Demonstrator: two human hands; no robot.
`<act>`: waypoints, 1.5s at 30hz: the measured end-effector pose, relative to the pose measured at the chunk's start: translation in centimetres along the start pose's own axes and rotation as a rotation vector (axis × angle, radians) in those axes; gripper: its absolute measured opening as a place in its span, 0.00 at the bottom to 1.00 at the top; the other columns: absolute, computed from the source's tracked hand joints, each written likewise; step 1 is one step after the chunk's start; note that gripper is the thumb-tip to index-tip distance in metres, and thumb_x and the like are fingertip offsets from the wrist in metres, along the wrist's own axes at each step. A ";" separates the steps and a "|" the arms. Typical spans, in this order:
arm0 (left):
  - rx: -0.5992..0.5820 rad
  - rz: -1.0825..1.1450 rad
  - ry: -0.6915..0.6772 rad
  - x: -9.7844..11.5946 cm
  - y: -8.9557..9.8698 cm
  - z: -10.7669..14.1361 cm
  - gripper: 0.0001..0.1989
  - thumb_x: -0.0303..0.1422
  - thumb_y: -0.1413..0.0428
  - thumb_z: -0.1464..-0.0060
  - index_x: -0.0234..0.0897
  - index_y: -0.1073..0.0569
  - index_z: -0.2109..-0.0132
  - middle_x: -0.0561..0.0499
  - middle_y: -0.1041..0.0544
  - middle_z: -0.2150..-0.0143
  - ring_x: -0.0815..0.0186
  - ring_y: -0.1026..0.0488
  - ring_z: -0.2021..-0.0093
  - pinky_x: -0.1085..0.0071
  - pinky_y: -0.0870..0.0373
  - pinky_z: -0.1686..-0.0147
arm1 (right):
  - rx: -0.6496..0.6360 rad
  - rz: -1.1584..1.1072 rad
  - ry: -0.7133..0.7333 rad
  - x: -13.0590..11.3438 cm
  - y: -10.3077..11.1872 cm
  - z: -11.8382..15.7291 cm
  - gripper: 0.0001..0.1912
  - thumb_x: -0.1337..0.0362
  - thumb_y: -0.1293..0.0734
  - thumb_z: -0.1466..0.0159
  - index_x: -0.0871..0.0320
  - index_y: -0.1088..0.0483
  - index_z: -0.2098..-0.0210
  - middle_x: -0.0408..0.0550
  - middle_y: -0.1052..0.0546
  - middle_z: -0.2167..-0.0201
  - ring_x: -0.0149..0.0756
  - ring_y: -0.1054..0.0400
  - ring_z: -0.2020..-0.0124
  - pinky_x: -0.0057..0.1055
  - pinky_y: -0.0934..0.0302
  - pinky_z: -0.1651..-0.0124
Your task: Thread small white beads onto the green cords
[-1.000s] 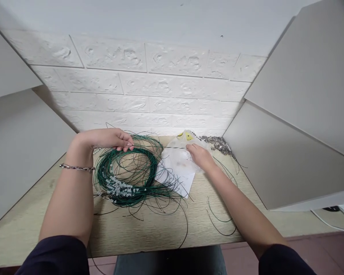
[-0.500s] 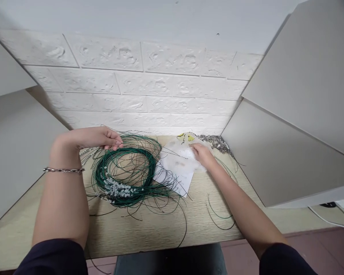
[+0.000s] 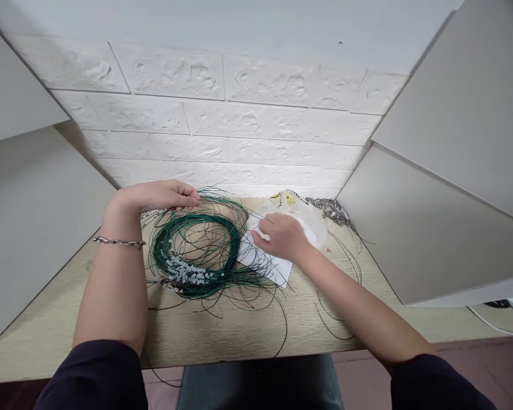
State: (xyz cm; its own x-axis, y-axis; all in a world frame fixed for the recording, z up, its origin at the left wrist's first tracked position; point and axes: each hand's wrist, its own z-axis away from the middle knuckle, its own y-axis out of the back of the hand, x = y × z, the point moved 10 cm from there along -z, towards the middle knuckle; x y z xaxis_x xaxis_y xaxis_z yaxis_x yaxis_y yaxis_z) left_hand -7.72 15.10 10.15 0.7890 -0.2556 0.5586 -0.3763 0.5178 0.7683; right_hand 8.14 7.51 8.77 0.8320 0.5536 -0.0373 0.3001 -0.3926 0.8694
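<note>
Above the back left of a large coil of dark green wires (image 3: 235, 245) is my left hand (image 3: 175, 195), wrist bent. Its thumb and fingers are pinched together on thin wires, though the exact held part is hard to see. Many small white connectors (image 3: 190, 272) cluster at the front left of the coil. My right hand (image 3: 282, 234) hovers over the clear plastic bag (image 3: 318, 222) and the paper sheet (image 3: 284, 270). Its fingers are curled, with the thumb apart from them, and I see nothing between them. White pieces show inside the bag, partly covered by this hand.
A pile of small metallic bits (image 3: 331, 210) lies in the back right corner. Loose wires (image 3: 346, 256) are strewn at the right and over the front edge. White brick-pattern wall (image 3: 248, 122) and grey panels (image 3: 427, 222) enclose the tabletop (image 3: 222, 339). A white cable (image 3: 491, 324) lies far right.
My right hand has pulled back from the bag toward the left and nearer to me, its thumb now apart from the fingers. My left hand stays by the coil. The view has shifted slightly.
</note>
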 end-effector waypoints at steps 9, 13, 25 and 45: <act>0.165 0.125 -0.145 2.5 1.3 0.7 0.11 0.38 0.54 0.53 0.35 0.35 0.69 0.51 0.33 0.72 0.73 0.41 0.75 0.75 0.43 0.75 | -0.257 -0.763 -0.089 -8.9 -6.7 -6.0 0.16 0.54 0.43 0.40 0.58 0.34 0.75 0.39 0.32 0.79 0.26 0.42 0.75 0.24 0.51 0.73; 0.164 0.145 -0.163 2.6 1.4 0.9 0.10 0.38 0.54 0.52 0.35 0.35 0.69 0.51 0.32 0.71 0.73 0.40 0.75 0.74 0.43 0.75 | -0.490 -0.762 -0.217 -10.3 -10.7 -7.6 0.26 0.44 0.44 0.44 0.59 0.40 0.85 0.39 0.39 0.86 0.26 0.46 0.81 0.25 0.53 0.77; 0.189 -0.035 -0.123 1.5 1.9 0.5 0.14 0.42 0.54 0.52 0.35 0.34 0.70 0.52 0.29 0.68 0.67 0.35 0.63 0.72 0.41 0.61 | -0.246 -0.579 -0.138 -10.1 -7.2 -6.8 0.15 0.54 0.42 0.40 0.59 0.35 0.73 0.46 0.31 0.74 0.32 0.39 0.71 0.28 0.46 0.69; 0.082 0.114 -0.095 1.4 0.4 -0.4 0.09 0.31 0.56 0.57 0.35 0.33 0.68 0.53 0.35 0.76 0.70 0.37 0.73 0.73 0.39 0.69 | -0.259 -0.687 -0.233 -5.3 -3.2 -1.8 0.10 0.62 0.48 0.36 0.56 0.38 0.64 0.39 0.33 0.79 0.28 0.40 0.76 0.25 0.51 0.72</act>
State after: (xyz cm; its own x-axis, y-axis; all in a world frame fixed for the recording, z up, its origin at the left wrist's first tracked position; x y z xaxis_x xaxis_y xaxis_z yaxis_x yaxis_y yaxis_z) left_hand -6.61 15.22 11.08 0.6908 -0.2773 0.6677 -0.5023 0.4803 0.7191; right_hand 1.98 7.13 7.08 0.5833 0.4309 -0.6886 0.6899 0.1845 0.6999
